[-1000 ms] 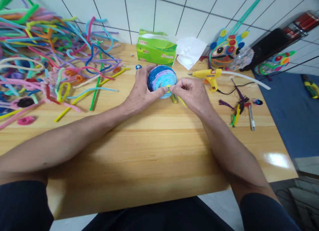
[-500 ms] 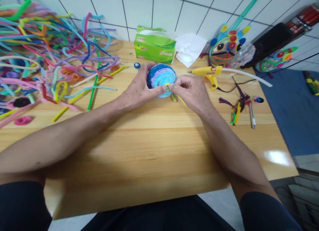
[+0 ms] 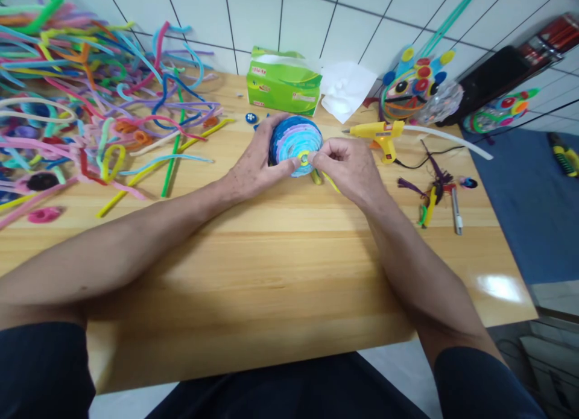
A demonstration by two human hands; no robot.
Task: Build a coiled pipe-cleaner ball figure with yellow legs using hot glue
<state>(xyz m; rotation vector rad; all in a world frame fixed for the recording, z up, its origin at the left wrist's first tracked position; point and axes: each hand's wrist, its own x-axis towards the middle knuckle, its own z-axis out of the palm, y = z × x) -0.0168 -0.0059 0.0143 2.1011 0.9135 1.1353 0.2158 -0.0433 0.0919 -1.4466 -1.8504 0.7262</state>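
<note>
Steadying left hand (image 3: 253, 164): curls round the left side of the blue coiled dome (image 3: 294, 137), thumb beside the yellow ring (image 3: 305, 153) on its face; other fingers mostly hidden.
Right hand (image 3: 350, 169): thumb and forefinger pinch at the ring's right side, seemingly on the yellow strand (image 3: 332, 182) trailing below.
Coiled dome: between both hands, nearer than the green tissue pack (image 3: 284, 84); whether it touches the tabletop (image 3: 271, 274), I cannot tell.
Feel: probably light and fairly firm, grippy, its coils liable to shift under hard squeezing.
Best hold: likely the dark blue outer side, away from the ring.
Yellow strand: looks thin and pliable; pinch close to the ring.
Glue gun (image 3: 380, 135): just beyond the right hand, limiting sweeps that way.
Fuzzy stems (image 3: 90, 99): heaped leftward.
Room: the broadest wood lies between the forearms, reaching the near edge.
</note>
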